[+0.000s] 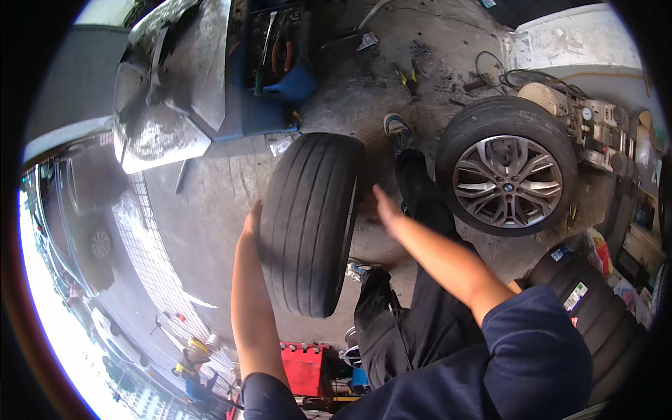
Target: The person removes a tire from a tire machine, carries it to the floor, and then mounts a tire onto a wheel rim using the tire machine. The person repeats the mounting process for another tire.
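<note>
A black tire [308, 224] stands upright on its tread in front of me, its grooved tread facing up. My left hand [253, 218] lies along the tire's left side, seen edge-on with its fingers straight; part of it is hidden by the tire. On the other side, my right hand [385, 208] is beside the tire's right edge, a little blurred, with its fingers stretched out and nothing in them. A gap shows between the right fingertips and the tread. To the right lies a wheel [507, 183] with a silver and dark multi-spoke rim and a mounted tire.
A blue machine [262, 122] with a tool tray stands at the far left, beside a dirty metal panel [175, 91]. Pliers [406, 75] lie on the floor. A compressor [595, 126] is at right, stacked tires [588, 301] near right, a red box [304, 367] near me.
</note>
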